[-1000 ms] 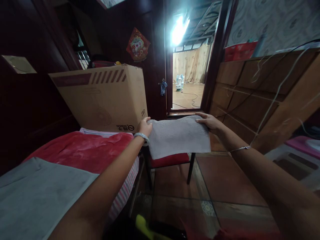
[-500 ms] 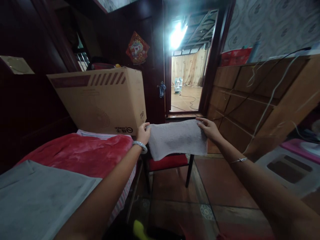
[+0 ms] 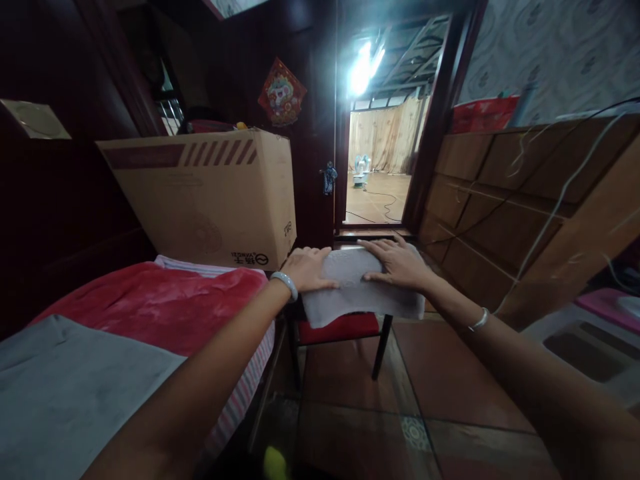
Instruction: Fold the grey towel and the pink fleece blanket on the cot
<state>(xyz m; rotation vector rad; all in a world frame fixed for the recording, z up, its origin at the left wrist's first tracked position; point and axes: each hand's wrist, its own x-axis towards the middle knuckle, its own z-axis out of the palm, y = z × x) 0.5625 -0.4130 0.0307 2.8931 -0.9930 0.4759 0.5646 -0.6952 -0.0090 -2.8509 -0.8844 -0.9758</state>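
Grey cloth (image 3: pixel 350 300), ends released: my left hand (image 3: pixel 306 270) and right hand (image 3: pixel 400 265) now spread wide over it, apparently smoothing, not holding.

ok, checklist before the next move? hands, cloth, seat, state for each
1. Left hand on the grey cloth: ok, fingers spread.
2. Right hand on the grey cloth: ok, thumb spread from the fingers.
3. Near edge straight: not ok, it curves up partway along.
4. Grey cloth touching the red seat: cannot tell, they overlap in this view.
5. Right wrist's bracelet off the grey cloth: ok, it sits apart.
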